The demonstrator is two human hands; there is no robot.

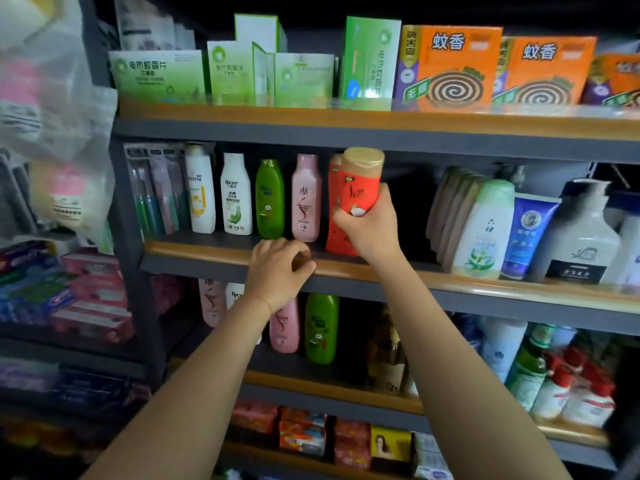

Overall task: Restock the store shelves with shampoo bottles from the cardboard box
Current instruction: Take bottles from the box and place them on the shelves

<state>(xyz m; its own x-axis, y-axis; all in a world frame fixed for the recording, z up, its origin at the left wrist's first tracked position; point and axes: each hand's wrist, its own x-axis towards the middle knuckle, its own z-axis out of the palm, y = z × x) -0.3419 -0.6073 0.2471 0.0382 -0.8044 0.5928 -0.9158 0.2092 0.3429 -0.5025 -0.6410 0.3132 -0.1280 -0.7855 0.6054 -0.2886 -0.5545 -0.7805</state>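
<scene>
My right hand point(369, 226) grips a red shampoo bottle with a gold cap point(360, 181) by its lower half, held upright just above the middle shelf point(450, 275). Behind it stands another red bottle point(334, 209), partly hidden. To the left on the same shelf stand a pink bottle point(306, 197), a green bottle point(269, 199) and two white bottles point(236, 194). My left hand point(278, 268) rests on the shelf's wooden front edge with its fingers curled and holds nothing. The cardboard box is not in view.
A dark gap lies on the middle shelf right of the red bottles, before a leaning row of pale bottles point(485, 226). The top shelf carries green and orange boxes point(453, 64). More bottles point(322, 327) fill the lower shelf. Plastic bags point(52, 116) hang at left.
</scene>
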